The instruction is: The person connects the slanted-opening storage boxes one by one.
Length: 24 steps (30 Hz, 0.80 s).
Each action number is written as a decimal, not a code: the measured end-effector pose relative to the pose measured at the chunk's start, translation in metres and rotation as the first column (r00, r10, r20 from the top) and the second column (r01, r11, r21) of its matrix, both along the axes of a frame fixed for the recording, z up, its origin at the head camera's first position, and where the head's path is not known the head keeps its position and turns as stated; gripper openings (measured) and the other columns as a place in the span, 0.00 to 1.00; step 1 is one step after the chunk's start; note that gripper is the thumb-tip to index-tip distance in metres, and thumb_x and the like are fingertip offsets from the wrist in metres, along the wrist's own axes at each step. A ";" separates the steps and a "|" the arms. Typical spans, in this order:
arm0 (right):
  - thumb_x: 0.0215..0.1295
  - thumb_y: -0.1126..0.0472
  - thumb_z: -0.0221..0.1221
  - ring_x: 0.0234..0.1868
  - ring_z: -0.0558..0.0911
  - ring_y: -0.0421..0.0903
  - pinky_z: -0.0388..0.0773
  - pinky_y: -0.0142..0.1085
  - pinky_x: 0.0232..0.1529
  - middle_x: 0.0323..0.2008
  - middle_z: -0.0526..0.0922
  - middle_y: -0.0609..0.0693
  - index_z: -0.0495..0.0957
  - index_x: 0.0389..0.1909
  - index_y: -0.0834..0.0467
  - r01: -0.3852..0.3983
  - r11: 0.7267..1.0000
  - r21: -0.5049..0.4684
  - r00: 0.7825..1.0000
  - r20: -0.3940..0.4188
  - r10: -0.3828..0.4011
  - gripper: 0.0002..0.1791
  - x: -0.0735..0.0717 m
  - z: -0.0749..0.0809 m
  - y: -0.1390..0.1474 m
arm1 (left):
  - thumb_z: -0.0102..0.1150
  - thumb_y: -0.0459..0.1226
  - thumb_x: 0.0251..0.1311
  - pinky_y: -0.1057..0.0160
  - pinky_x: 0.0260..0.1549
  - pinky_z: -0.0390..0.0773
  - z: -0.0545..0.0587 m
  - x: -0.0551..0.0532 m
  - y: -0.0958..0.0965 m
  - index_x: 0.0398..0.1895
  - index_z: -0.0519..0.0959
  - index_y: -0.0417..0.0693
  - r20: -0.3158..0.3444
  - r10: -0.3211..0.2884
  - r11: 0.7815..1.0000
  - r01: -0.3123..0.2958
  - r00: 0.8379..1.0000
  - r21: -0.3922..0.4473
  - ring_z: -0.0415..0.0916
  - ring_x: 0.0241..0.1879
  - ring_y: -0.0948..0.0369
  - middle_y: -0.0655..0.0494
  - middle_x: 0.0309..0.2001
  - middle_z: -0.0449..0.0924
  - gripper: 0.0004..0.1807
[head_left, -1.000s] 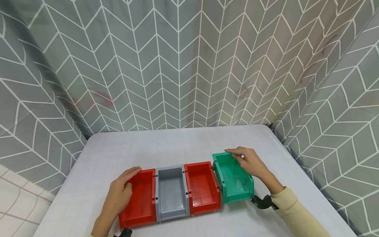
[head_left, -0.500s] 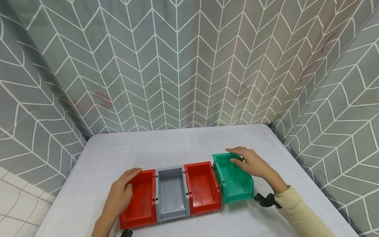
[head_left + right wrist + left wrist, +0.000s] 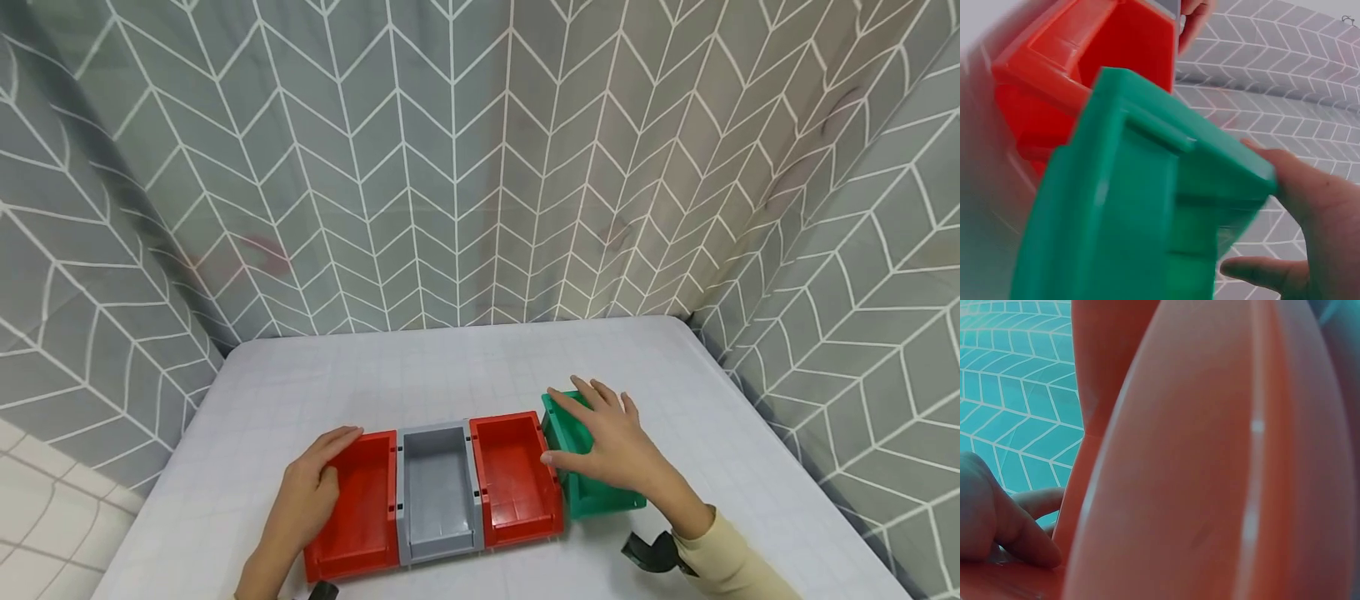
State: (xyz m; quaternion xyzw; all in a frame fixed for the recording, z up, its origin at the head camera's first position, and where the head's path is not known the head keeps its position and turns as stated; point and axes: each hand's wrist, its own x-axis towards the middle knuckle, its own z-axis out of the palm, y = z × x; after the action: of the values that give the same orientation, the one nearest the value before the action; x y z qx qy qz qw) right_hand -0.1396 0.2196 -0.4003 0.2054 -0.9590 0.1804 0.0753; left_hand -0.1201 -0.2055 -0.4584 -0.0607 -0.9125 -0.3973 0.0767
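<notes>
Four shallow plastic bins stand side by side on the table. My left hand (image 3: 302, 493) grips the left wall of the end red bin (image 3: 365, 496), its thumb on the inner side. Beside that bin come a grey bin (image 3: 438, 492) and a second red bin (image 3: 519, 475). At the right end a green bin (image 3: 603, 498) sits slightly angled to the row. Over it my right hand (image 3: 611, 442) spreads its fingers, hiding part of its inside. In the right wrist view, fingers and thumb are apart near the green bin (image 3: 1135, 187); contact is uncertain.
A white cloth covers the table (image 3: 450, 367). Behind it and on both sides hangs a grey curtain (image 3: 480, 167) with a white chevron pattern. White tiles (image 3: 52, 517) show at the lower left.
My right hand has left the green bin's far right edge, moved left and nearer, and spread its fingers over the bin. My left hand and the bins stay put.
</notes>
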 end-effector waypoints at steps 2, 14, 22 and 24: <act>0.55 0.30 0.67 0.73 0.61 0.71 0.53 0.80 0.62 0.75 0.65 0.64 0.71 0.76 0.50 0.026 0.999 0.028 1.000 -0.007 -0.026 0.50 0.002 -0.005 -0.004 | 0.49 0.20 0.65 0.42 0.56 0.75 0.000 0.001 0.001 0.70 0.77 0.41 0.011 -0.002 1.000 0.002 1.000 0.002 0.71 0.66 0.38 0.40 0.68 0.73 0.30; 0.62 0.43 0.66 0.70 0.63 0.69 0.62 0.78 0.57 0.68 0.69 0.64 0.71 0.75 0.52 0.057 0.998 0.022 0.987 -0.152 -0.053 0.41 0.000 -0.019 -0.017 | 0.48 0.20 0.64 0.41 0.56 0.75 0.000 -0.001 -0.001 0.70 0.76 0.42 0.000 -0.011 1.000 0.011 1.000 0.007 0.71 0.66 0.38 0.41 0.68 0.73 0.30; 0.68 0.44 0.62 0.70 0.63 0.69 0.61 0.78 0.57 0.67 0.70 0.65 0.72 0.74 0.53 0.054 0.999 -0.005 0.979 -0.199 -0.053 0.36 0.001 -0.023 -0.018 | 0.48 0.20 0.64 0.40 0.56 0.76 -0.003 -0.001 -0.001 0.70 0.76 0.42 -0.001 -0.015 1.000 0.015 1.000 0.018 0.71 0.66 0.38 0.41 0.68 0.73 0.30; 0.68 0.45 0.62 0.70 0.63 0.70 0.62 0.78 0.57 0.67 0.70 0.65 0.72 0.74 0.53 0.054 0.999 -0.004 0.979 -0.196 -0.054 0.36 0.001 -0.022 -0.018 | 0.48 0.20 0.65 0.40 0.56 0.76 -0.003 -0.001 -0.001 0.70 0.76 0.42 0.001 -0.014 1.000 0.014 1.000 0.018 0.71 0.66 0.38 0.41 0.68 0.73 0.30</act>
State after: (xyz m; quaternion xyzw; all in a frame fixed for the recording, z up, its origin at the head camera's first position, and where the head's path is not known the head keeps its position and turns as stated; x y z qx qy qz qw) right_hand -0.1390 0.2012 -0.4227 0.1961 -0.9523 0.1563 0.1740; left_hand -0.1214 -0.2066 -0.4614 -0.0661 -0.9084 -0.4062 0.0742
